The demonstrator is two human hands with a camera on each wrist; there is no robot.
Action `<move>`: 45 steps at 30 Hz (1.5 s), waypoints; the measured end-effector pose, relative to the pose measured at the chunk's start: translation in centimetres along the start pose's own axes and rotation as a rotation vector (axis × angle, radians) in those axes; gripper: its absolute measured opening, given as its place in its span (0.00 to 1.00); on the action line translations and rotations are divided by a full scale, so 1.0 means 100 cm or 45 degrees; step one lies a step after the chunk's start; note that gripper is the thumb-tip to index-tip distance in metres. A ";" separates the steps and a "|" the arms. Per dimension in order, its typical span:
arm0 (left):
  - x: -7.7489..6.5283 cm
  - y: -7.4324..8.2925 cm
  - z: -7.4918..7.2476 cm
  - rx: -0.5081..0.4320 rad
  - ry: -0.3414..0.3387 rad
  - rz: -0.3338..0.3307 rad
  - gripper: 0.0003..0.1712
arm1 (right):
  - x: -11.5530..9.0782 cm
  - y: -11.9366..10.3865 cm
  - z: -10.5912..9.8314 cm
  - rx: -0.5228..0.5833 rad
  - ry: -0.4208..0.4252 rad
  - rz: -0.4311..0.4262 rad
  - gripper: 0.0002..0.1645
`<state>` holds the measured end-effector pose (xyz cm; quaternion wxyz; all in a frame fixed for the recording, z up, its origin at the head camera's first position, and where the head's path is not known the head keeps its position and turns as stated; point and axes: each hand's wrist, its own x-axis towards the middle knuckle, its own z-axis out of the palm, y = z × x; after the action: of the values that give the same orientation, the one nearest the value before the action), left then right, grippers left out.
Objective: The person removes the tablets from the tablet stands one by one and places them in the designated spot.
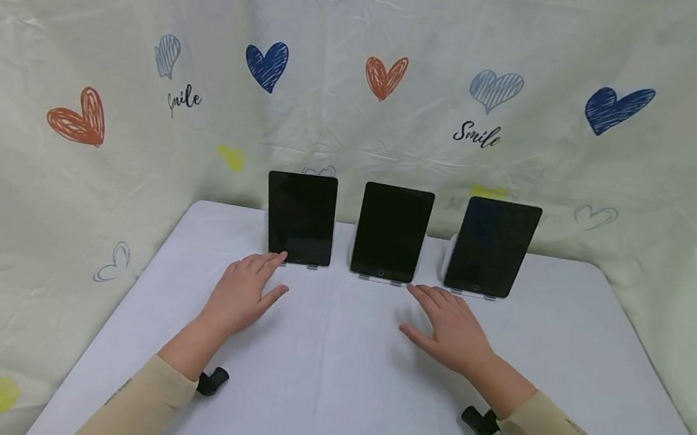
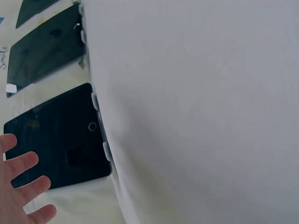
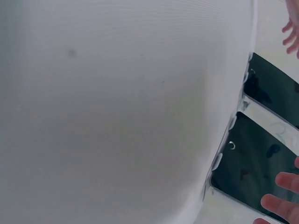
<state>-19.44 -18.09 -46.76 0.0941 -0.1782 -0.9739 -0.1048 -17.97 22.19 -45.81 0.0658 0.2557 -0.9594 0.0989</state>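
Observation:
Three dark-screened tablets stand upright in a row on stands near the table's back edge: a left tablet (image 1: 301, 216), a middle tablet (image 1: 392, 233) and a right tablet (image 1: 493, 248). My left hand (image 1: 243, 292) is held with spread fingers just in front of the left tablet, its fingertips overlapping that tablet's lower corner in the head view. My right hand (image 1: 449, 326) hovers, fingers extended, before the gap between the middle and right tablets. Neither hand holds anything. In the left wrist view the fingers (image 2: 32, 189) appear over the near tablet (image 2: 60, 135); whether they touch it I cannot tell.
A white cloth covers the table (image 1: 316, 386). Behind it hangs a pale curtain (image 1: 327, 122) printed with hearts and "Smile". Small stand clips (image 1: 312, 266) hold the tablets' lower edges. Black wrist mounts (image 1: 213, 381) sit by both sleeves.

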 end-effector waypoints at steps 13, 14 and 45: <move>0.005 -0.017 0.000 -0.003 0.008 -0.067 0.41 | 0.025 -0.012 0.005 0.030 -0.016 0.023 0.48; 0.005 -0.018 -0.001 -0.004 0.009 -0.069 0.40 | 0.027 -0.013 0.006 0.033 -0.017 0.024 0.48; 0.022 -0.041 -0.008 -0.065 0.004 -0.173 0.38 | 0.086 -0.043 0.009 0.152 -0.023 0.141 0.43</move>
<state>-22.83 -21.36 -46.18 0.0837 -0.1140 -0.9805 -0.1362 -23.26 14.25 -44.49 0.0362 0.2065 -0.9651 0.1571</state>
